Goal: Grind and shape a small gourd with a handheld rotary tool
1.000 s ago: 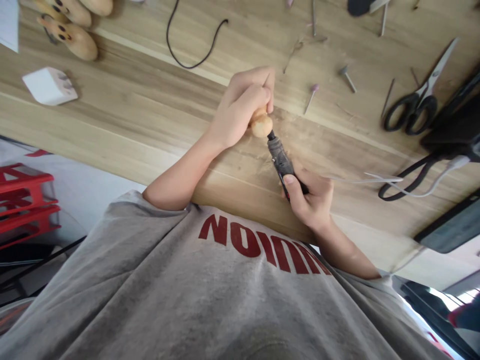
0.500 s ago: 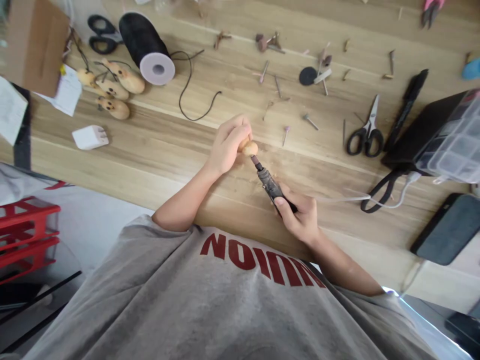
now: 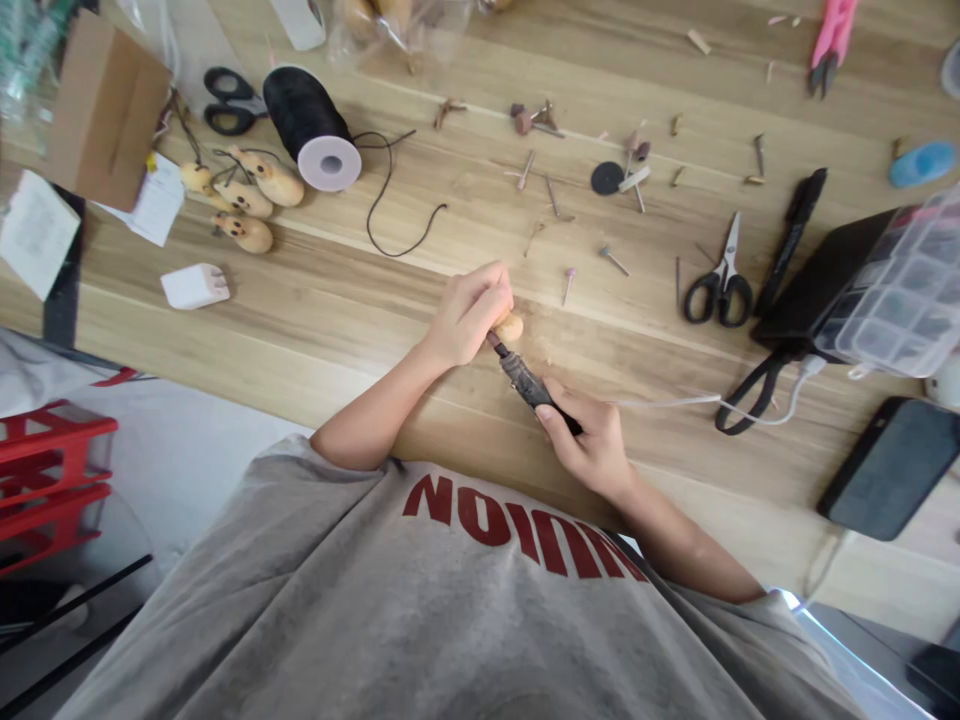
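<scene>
Over the table's near half, my left hand (image 3: 474, 312) is closed round a small rounded wooden piece (image 3: 511, 326); only its pale end shows past my fingers. My right hand (image 3: 589, 440) grips a dark rotary tool (image 3: 529, 384) by its body. A brownish sanding bit (image 3: 494, 341) at the tool's tip meets the wooden piece close to my left fingers; whether it touches the wood I cannot tell. Fine dust lies on the wood grain beside the piece. Several loose bits lie beyond my hands, among them a pink-tipped one (image 3: 569, 284) and a grey-tipped one (image 3: 615, 260).
Carved wooden figures (image 3: 247, 232), a black cord spool (image 3: 313, 130) and a white adapter (image 3: 195, 287) lie left. To the right are scissors (image 3: 721, 283), a black marker (image 3: 793, 238), a clear compartment box (image 3: 892, 290) and a phone (image 3: 891, 467). Pink-handled cutters (image 3: 831, 45) lie far right.
The tool's tip has shifted along the wooden piece toward my left fingers. My head view has tilted, so the tabletop things sit lower in the picture.
</scene>
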A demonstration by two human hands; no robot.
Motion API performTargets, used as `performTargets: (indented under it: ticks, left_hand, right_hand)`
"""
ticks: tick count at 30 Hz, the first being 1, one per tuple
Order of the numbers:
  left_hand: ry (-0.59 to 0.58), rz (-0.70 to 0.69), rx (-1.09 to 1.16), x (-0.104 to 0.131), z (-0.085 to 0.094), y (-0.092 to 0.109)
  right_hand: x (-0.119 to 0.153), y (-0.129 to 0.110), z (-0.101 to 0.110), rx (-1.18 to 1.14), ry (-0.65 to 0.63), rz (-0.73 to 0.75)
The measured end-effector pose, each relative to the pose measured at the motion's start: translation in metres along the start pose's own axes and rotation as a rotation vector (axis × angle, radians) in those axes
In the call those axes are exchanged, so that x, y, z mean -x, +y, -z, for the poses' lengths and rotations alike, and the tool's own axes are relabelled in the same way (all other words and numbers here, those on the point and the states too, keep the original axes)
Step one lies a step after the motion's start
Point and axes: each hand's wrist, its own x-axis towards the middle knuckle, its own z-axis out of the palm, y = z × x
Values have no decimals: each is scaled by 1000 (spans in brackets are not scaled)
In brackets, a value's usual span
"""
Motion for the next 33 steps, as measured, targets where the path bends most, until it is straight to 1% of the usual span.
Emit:
performTargets:
  ticks: [3,7,11,13,15,18,21,25,28,30,33]
  left_hand:
    - [-38,27,-39,3,0,0]
    - [-73,74,-22,3,2,2]
    - [-47,37,-61,0,4,1]
    - [-17,19,-56,-1,3,0]
    - [-11,14,-48,0,3,-1]
    - [-53,37,-51,2,2,0]
    - [-87,60,-53,2,3,0]
    - [-60,7,-50,0,4,0]
    - [-44,-2,-10,-1,5,0]
    - [-81,5,-7,-1,5,0]
    - [-121,7,-30,0,5,0]
  right_hand:
    - [0,-1,0,-4,-15,42]
    - [2,1,2,-51,8,-4]
    - [2,2,3,-86,46,-82]
    - [1,1,2,-67,37,-72]
    - [0,0,1,-46,21,-23]
    - [0,-2,1,-47,-5,26]
    - [2,-2,2,-74,10,-22]
    - [1,0,3,-91,47,-78]
    - [1,-1,2,-53,9,-37]
    - [1,-1,1,-52,-14,-1]
    - [2,0,1,-87,19,-20]
